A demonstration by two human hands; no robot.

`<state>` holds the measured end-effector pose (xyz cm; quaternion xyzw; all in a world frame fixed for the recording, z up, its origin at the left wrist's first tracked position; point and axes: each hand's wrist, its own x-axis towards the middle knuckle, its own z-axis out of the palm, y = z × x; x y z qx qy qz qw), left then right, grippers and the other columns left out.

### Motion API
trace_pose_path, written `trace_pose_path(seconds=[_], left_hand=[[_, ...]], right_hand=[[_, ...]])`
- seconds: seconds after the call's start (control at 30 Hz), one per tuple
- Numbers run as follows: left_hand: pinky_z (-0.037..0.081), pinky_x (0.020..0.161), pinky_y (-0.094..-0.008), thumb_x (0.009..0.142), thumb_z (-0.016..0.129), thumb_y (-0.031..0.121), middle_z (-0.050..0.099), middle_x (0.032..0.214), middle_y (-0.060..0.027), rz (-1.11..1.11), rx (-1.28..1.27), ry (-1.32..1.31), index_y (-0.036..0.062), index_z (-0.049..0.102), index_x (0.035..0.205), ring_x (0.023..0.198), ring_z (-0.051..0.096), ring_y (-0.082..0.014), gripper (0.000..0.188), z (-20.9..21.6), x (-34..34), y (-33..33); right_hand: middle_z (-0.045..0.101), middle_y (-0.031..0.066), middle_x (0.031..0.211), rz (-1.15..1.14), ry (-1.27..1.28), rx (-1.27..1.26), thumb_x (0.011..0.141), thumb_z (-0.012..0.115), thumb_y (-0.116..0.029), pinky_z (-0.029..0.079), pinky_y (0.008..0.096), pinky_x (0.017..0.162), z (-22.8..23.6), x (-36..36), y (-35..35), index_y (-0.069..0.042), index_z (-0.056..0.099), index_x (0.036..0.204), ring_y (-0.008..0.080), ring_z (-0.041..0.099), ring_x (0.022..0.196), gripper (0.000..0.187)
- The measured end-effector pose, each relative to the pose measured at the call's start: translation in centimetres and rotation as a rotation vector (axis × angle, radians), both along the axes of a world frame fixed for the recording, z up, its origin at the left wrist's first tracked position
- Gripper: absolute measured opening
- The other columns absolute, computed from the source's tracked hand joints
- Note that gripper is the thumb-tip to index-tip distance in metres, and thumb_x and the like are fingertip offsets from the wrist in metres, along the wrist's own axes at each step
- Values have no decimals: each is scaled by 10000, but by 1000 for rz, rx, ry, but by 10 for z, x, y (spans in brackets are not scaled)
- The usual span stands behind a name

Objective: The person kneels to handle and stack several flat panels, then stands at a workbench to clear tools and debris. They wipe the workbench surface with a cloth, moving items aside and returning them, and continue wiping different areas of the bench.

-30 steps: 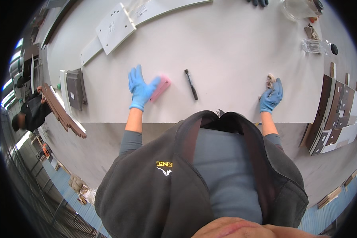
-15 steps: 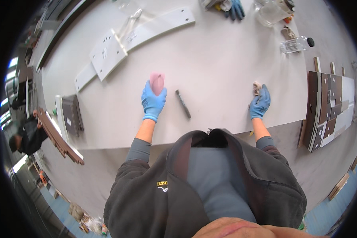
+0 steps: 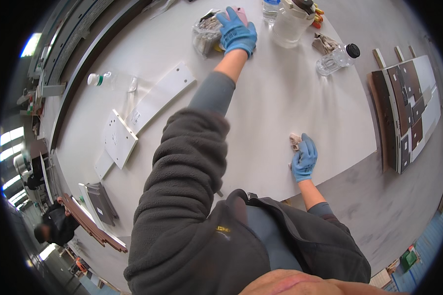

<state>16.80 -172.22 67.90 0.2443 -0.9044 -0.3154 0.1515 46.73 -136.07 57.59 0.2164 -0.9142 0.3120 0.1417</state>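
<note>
Far across the table, my left hand (image 3: 238, 35), in a blue glove, reaches out with its fingers round a flat pink rectangular thing (image 3: 241, 14). The hand covers most of it. Beside that hand lies a crumpled clear plastic bag (image 3: 203, 39) with things inside. My right hand (image 3: 305, 160), also gloved in blue, is closed on a small crumpled beige rag (image 3: 294, 141) close to the table surface. Only the end of a dark pen (image 3: 219, 193) shows past my left sleeve.
White drilled panels (image 3: 157, 96) and a lying clear bottle (image 3: 112, 81) are at the left. A large clear jug (image 3: 291, 24), a capped bottle (image 3: 337, 60) and a crumpled glove (image 3: 325, 43) stand or lie at the far right. Another person (image 3: 59, 223) handles brown strips at left.
My left hand has carried the pink thing from near me to the far side, beside the plastic bag. The view has shifted; my right hand still has the rag.
</note>
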Motion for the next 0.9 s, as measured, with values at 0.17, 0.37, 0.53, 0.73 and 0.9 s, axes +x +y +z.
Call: trace_pose_path(seconds=[0.17,0.37,0.53,0.73,0.9], left_hand=[[461,1091,-565,850,733,351,236,1678,-311,41,-260,-214,112,380,1599,1440,446,-485,862,-23,-14,2],[318,1231,-601,835,811,462,293,1676,-364,-160,-346,211,87,402,1639,1536,316,-543,978,-53,176,-15],[285,1276,-554,846,828,534,268,1691,-368,431,-137,-274,-46,336,1640,1578,280,-505,1100,-45,449,-12],[359,1236,-553,800,872,515,450,1598,-315,455,51,-644,-34,326,1650,1488,423,-489,1150,-47,535,32],[418,1190,-534,840,825,369,499,1555,-315,297,359,-718,-45,285,1656,1452,482,-492,1063,-50,523,11]], right_hand=[[679,256,1387,-16,-43,-47,837,556,58,538,567,1062,3,0,-2,-38,632,1213,489,645,1238,395],[675,262,1395,-6,-59,-8,850,553,40,530,554,1077,9,1,-4,-22,638,1218,478,645,1252,382],[679,256,1393,0,6,0,852,553,32,524,536,1079,5,3,-8,-15,651,1182,468,648,1251,348],[696,254,1359,2,-47,61,860,550,31,530,533,1062,8,2,-10,-9,652,1146,468,655,1234,306],[697,252,1363,8,93,11,875,552,22,519,537,1101,-2,-11,-13,-16,656,1156,455,661,1246,302]])
